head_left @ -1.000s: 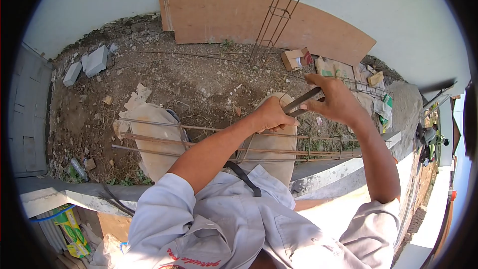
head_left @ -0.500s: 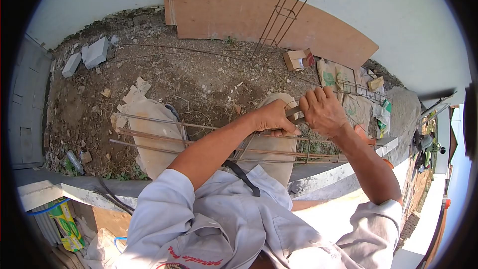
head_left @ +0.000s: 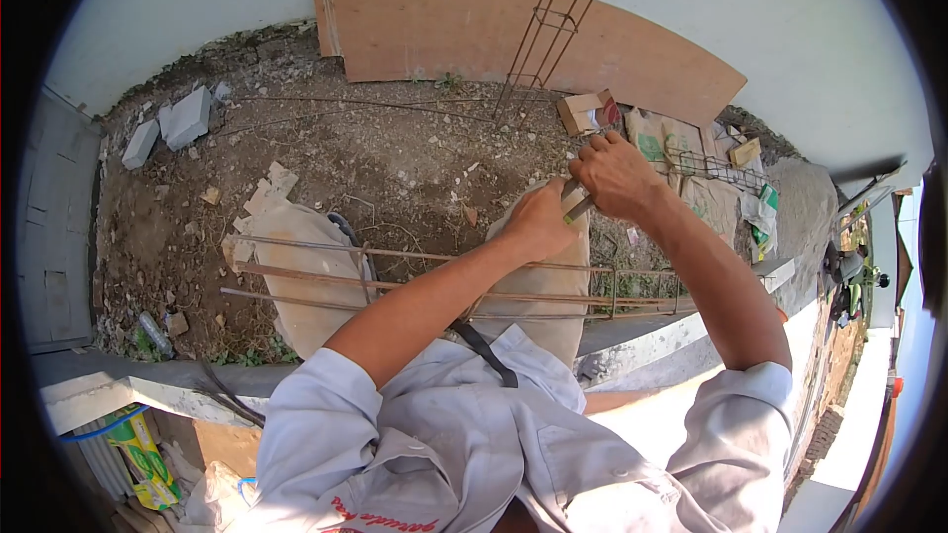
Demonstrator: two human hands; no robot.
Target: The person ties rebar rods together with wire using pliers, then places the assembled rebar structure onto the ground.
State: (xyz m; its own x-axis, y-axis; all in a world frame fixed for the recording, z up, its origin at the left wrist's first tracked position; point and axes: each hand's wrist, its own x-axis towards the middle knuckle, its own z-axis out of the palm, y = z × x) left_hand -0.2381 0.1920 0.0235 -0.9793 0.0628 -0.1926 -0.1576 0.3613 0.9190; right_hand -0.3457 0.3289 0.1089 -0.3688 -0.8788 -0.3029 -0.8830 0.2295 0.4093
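My left hand [head_left: 541, 222] is closed, its fingers wrapped round a dark metal tool [head_left: 580, 208]. Right beside it and a little farther forward, my right hand [head_left: 614, 176] also grips the tool. Only short bar-like parts of it show between the fists, so its exact kind is hidden. Below my forearms a rebar cage [head_left: 296, 275] of long rusty rods and square stirrups lies crosswise over my knees. Both fists are above its far side; whether the tool touches a rod cannot be made out. A black strap [head_left: 484, 350] hangs by my lap.
Another rebar cage [head_left: 555, 20] stands upright ahead, before a plywood sheet [head_left: 425, 25] against the wall. Light blocks [head_left: 188, 118] lie at left. An open carton [head_left: 583, 114], sacks [head_left: 652, 138] and more rebar lie at right. A low concrete ledge [head_left: 642, 345] runs beneath me.
Both hands have risen away from me and slightly left, with the tool still gripped between them and now tilted differently. The rebar cage over my knees looks nearly unmoved.
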